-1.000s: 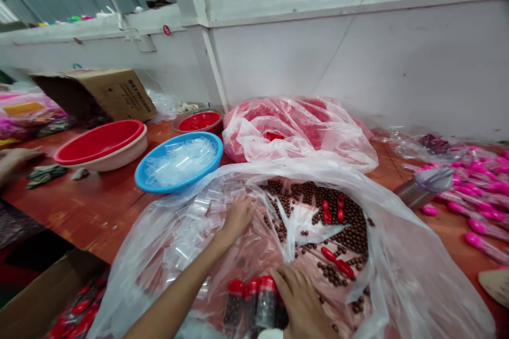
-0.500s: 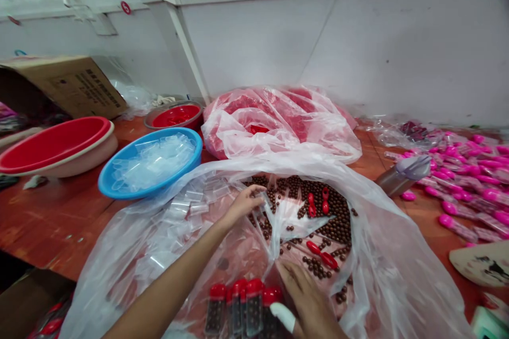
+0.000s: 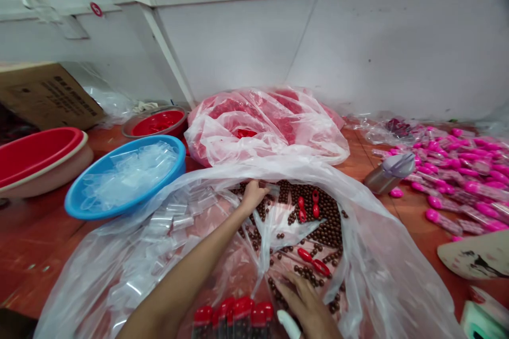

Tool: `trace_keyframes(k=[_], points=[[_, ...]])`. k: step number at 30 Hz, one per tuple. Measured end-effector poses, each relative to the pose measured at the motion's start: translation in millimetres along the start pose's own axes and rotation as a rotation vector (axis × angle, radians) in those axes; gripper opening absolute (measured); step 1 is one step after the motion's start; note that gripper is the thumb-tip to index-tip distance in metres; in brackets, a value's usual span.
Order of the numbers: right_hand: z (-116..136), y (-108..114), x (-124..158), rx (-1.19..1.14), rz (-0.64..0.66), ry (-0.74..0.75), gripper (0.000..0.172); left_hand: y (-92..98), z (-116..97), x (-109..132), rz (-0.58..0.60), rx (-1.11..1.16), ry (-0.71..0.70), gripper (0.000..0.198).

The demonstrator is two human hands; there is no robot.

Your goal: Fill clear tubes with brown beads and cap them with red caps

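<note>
Toward the back of the clear plastic sheet (image 3: 382, 275), my left hand (image 3: 253, 196) is closed on a small clear plastic container (image 3: 273, 189), which lies among the brown balls (image 3: 330, 228). My right hand (image 3: 308, 307) is low and to the right, palm down with its fingers apart over a few balls. Its thumb wears a white cover (image 3: 289, 324). Just left of that thumb stand several ball-filled containers with red caps (image 3: 242, 308). Red pieces (image 3: 314, 262) lie on the balls. Many clear containers (image 3: 170, 220) are heaped left of my left forearm.
A blue basin (image 3: 75, 209) of clear plastic parts and a red basin (image 3: 35, 151) stand left. Behind the sheet sits a bag of red pieces (image 3: 270, 127). On the right are a grey-lidded bottle (image 3: 387, 175) and a pile of pink-capped tubes (image 3: 477, 169).
My left hand has reached slightly farther in, and its container now lies against the balls. My right hand has shifted off the red-capped containers toward the loose balls. The view has turned slightly right.
</note>
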State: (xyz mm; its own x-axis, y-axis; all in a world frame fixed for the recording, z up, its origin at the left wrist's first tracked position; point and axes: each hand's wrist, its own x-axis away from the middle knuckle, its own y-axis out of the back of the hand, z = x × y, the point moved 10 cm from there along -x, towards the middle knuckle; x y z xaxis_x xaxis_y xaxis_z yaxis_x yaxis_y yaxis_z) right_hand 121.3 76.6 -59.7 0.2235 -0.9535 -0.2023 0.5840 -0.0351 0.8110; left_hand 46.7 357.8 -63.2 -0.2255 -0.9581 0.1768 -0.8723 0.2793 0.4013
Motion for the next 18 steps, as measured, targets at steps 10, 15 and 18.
trace_keyframes(k=[10, 15, 18], points=[[-5, 0, -5, -0.071, 0.152, -0.068, 0.088, -40.8, -6, -11, 0.136, -0.149, 0.009, 0.026], [-4, 5, -9, -0.076, 0.183, -0.075, 0.091, -70.6, -4, -4, 0.246, -0.137, 0.042, 0.029], [-4, 13, -12, -0.062, 0.182, -0.071, 0.084, -80.3, -11, 1, 0.274, -0.124, 0.016, 0.026]])
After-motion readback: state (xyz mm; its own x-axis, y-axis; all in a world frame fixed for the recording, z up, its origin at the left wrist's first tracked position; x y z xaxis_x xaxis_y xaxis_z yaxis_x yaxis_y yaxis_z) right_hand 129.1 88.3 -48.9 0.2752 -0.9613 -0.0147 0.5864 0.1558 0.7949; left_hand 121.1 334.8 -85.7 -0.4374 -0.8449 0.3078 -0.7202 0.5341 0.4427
